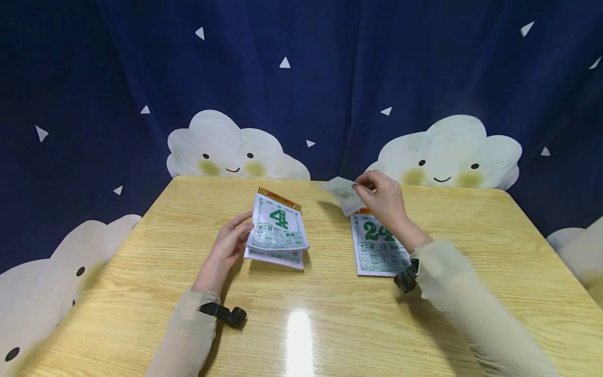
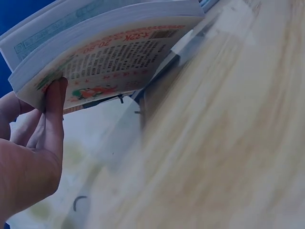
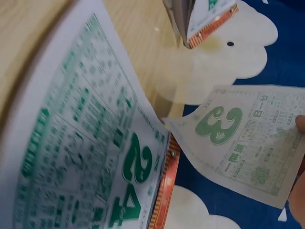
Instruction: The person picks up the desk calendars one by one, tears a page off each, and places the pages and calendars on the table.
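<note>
My left hand grips the left edge of a tear-off calendar, its top page showing a green 4. The calendar is tilted up off the table, its pages parted at the lower end. The left wrist view shows its printed back with fingers against it. At the right, my right hand pinches a single thin calendar page; in the right wrist view that page bears a green 3. Below that hand lies a second tear-off calendar showing 24, partly hidden by the hand and wrist.
Both calendars are over a light wooden table, which has a bright glare patch near the front. A dark blue curtain with smiling clouds hangs behind the far edge. Each wrist wears a black camera strap.
</note>
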Motion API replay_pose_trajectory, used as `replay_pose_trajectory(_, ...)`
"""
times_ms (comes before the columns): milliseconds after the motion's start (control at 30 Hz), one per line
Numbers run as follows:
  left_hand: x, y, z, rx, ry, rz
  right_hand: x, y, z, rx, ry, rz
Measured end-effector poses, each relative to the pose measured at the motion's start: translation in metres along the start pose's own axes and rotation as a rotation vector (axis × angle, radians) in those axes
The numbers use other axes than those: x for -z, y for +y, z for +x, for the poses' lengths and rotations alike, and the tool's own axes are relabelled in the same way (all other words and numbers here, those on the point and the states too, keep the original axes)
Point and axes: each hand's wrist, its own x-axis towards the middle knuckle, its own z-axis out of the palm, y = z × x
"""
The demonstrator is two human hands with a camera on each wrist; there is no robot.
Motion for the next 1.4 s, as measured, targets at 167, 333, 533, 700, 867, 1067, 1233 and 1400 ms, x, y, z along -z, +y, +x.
replay_pose_trajectory(167,0.008,0.001,-0.001,0.013,0.021,0.02,-0.009,-0.009,-0.01,0.073,-0.097,-0.049)
replay_pose_trajectory(333,0.014,0.006,-0.003,0.013,0.015,0.046,-0.018,-0.017,-0.019,0.171,-0.14,-0.131)
replay_pose_trajectory(533,0.02,0.01,-0.003,0.033,0.023,0.116,-0.03,-0.028,-0.027,0.304,-0.179,-0.224)
replay_pose_trajectory(700,0.024,0.012,-0.004,0.033,0.039,0.201,-0.038,-0.038,-0.035,0.409,-0.227,-0.286)
replay_pose_trajectory(867,0.03,0.015,-0.005,0.03,0.047,0.242,-0.044,-0.045,-0.044,0.451,-0.28,-0.329)
replay_pose_trajectory(1067,0.033,0.017,-0.004,0.029,0.04,0.25,-0.049,-0.055,-0.053,0.473,-0.318,-0.335)
replay_pose_trajectory(1233,0.035,0.019,-0.005,0.038,0.042,0.282,-0.052,-0.061,-0.061,0.46,-0.396,-0.325)
replay_pose_trajectory(1400,0.038,0.024,-0.008,0.064,0.03,0.355,-0.056,-0.061,-0.068,0.426,-0.502,-0.339)
